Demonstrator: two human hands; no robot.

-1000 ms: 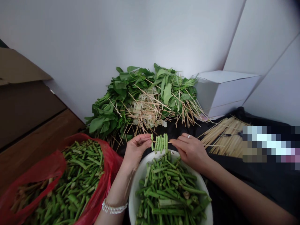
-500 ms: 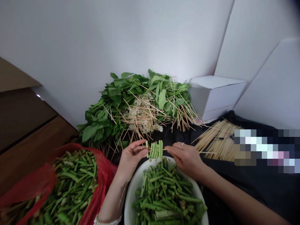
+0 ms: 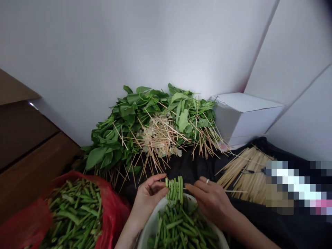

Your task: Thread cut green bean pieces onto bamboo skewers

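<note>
Over the white bowl (image 3: 221, 238), a thin wooden skewer (image 3: 237, 191) carries a row of short cut green bean pieces (image 3: 176, 189). My left hand (image 3: 149, 193) pinches the leftmost piece between thumb and fingers at the skewer's left end. My right hand (image 3: 211, 199), a ring on one finger, is closed around the skewer just right of the row; the stick's tail shows past the hand. Loose cut green beans (image 3: 181, 226) fill the bowl directly beneath.
A red plastic bag (image 3: 111, 207) of more cut beans stands at left. Behind lie skewered leafy greens (image 3: 103, 141) and skewered whitish pieces (image 3: 153, 133). A pile of bare skewers (image 3: 249, 173) and a white box (image 3: 254, 117) are at right, with a wall behind.
The view has tilted upward, so everything sits lower in the picture. On the skewer, the leftmost bean piece is now closer to the others; both hands keep their grip.
</note>
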